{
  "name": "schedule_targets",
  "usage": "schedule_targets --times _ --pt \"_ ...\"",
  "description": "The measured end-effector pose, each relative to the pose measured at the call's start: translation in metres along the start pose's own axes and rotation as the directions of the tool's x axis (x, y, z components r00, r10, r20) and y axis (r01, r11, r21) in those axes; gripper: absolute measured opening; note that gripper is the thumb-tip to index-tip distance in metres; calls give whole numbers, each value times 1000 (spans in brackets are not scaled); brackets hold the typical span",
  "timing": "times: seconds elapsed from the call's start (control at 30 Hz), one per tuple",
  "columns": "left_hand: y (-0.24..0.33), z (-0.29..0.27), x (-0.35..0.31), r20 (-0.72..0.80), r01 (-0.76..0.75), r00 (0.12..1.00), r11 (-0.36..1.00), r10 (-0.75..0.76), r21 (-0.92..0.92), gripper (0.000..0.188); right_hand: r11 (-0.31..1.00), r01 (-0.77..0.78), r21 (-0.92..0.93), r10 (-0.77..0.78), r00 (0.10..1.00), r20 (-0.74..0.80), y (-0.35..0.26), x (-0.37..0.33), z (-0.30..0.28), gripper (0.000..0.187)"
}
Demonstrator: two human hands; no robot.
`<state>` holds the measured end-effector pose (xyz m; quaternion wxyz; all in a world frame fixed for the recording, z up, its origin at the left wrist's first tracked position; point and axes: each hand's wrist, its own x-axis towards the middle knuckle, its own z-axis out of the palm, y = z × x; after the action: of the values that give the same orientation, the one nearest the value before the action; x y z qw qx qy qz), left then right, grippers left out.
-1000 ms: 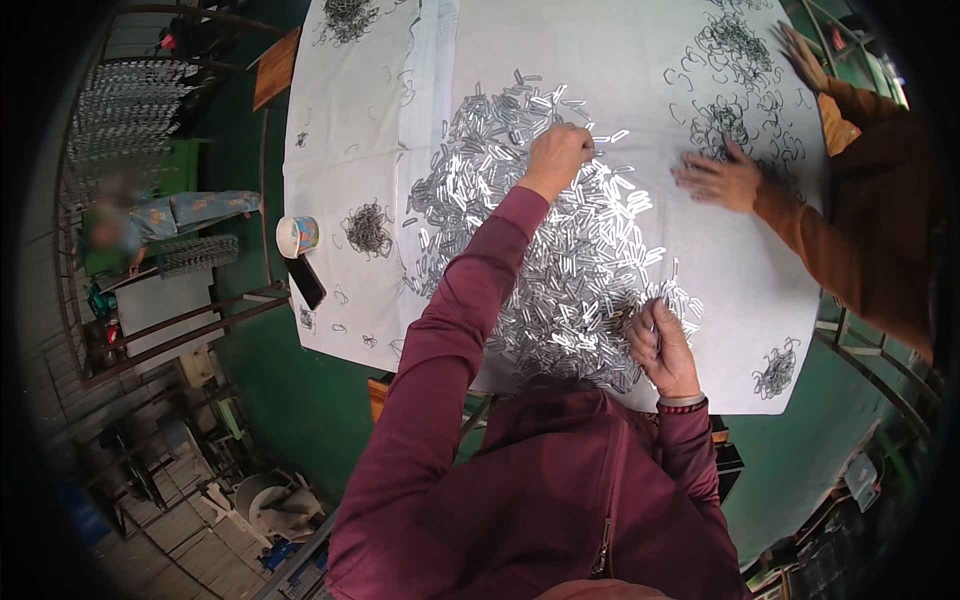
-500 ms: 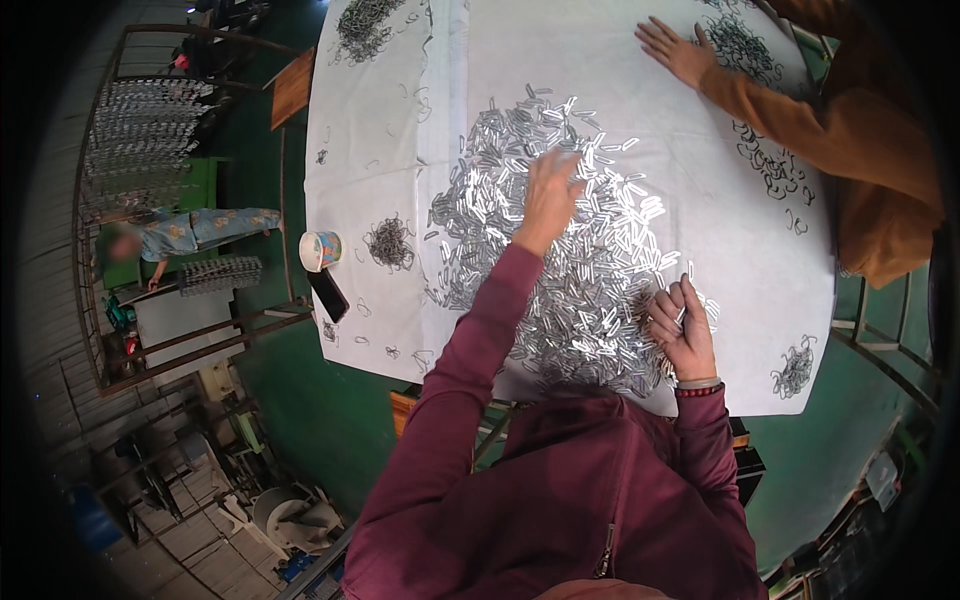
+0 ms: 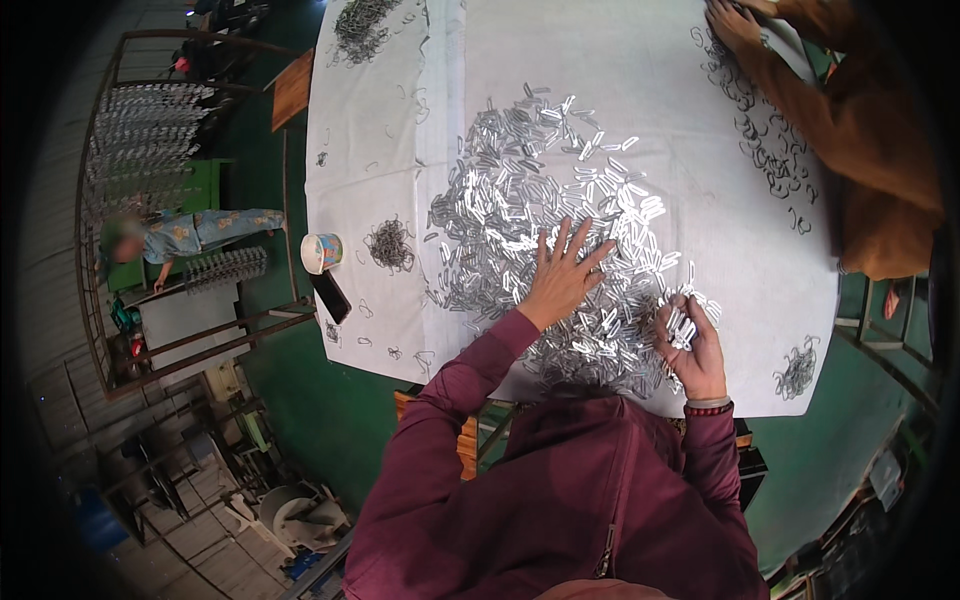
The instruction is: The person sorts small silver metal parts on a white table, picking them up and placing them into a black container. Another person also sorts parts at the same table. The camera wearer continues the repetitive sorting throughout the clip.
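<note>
A broad pile of shiny, elongated metal loops (image 3: 480, 195) covers the middle of the white-covered table (image 3: 570, 50). My left hand (image 3: 560, 282) lies over the pile with its fingers spread, touching loops and gripping none. At the pile's right edge, my right hand (image 3: 707, 358) is turned palm up, thumb and fingers curled around several metal loops (image 3: 683, 328). More loops lie just beside and under that hand.
Dark wire hooks form heaps at left (image 3: 390, 244), far left (image 3: 362, 30) and near right (image 3: 797, 370). A small tub (image 3: 322, 253) and black phone (image 3: 331, 298) sit by the left edge. At far right, a co-worker's hands (image 3: 735, 25) are near scattered hooks (image 3: 770, 160).
My left hand has come back toward me across the pile and spread its fingers. My right hand has turned, showing loops in its palm. The co-worker's hand has drawn back to the right edge.
</note>
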<state>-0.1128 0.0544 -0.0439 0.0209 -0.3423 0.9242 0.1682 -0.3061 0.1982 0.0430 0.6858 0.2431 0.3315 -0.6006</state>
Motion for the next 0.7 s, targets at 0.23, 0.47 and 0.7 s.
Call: schedule_targets --times 0.23,0.47,0.7 --pt "-11 -2 54 -182 133 974 990 -137 -36 55 991 -95 -94 117 953 278 0 -3 -11 40" --pt "28 12 74 -87 43 995 994 -52 -100 54 995 -98 -5 98 985 146 2 -2 -8 23" --pt "-55 -8 113 -513 144 800 930 -311 -339 20 1000 -30 7 29 993 116 6 -3 -5 25"
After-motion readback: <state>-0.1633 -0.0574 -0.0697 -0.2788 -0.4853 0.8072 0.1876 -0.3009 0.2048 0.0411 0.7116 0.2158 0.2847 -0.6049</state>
